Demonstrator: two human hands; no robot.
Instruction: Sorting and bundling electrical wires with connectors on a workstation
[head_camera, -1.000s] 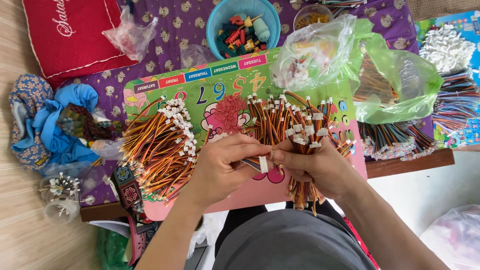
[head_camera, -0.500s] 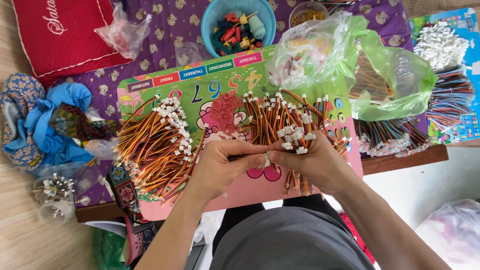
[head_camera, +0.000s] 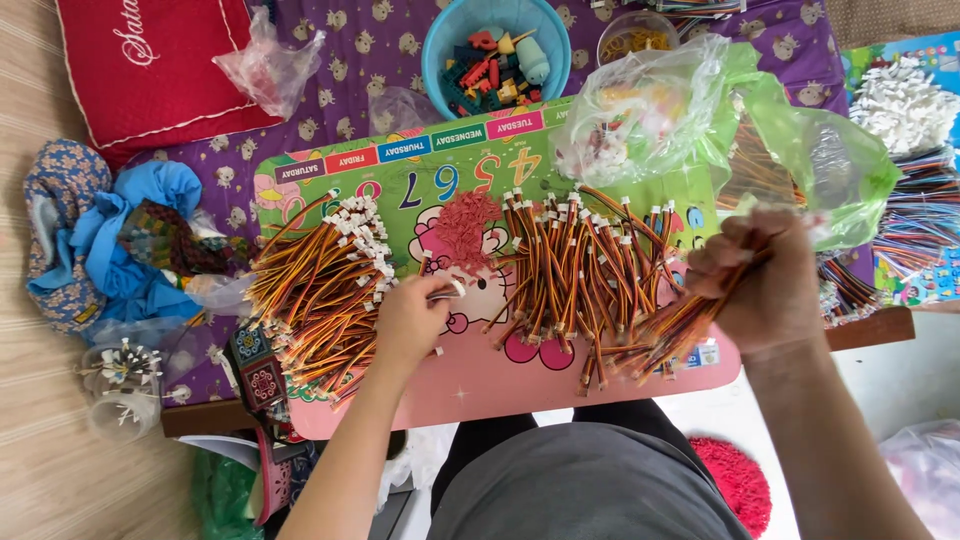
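Your left hand (head_camera: 408, 322) pinched one white-plugged orange-and-brown wire lead (head_camera: 443, 291) at frame centre, just beside the left heap of wires (head_camera: 318, 290). Your right hand (head_camera: 762, 282), centre-right, was closed around a bunch of wire leads (head_camera: 672, 335).

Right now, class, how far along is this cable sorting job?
Done, it seems: a pile of connector-tipped cables lies at the left. In hand: the left hand pinches one cable; the right hand grips a bundle. Left: the larger middle heap on the board.

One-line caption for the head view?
Left hand adds a wire lead to the left pile; right hand grips a bundle.
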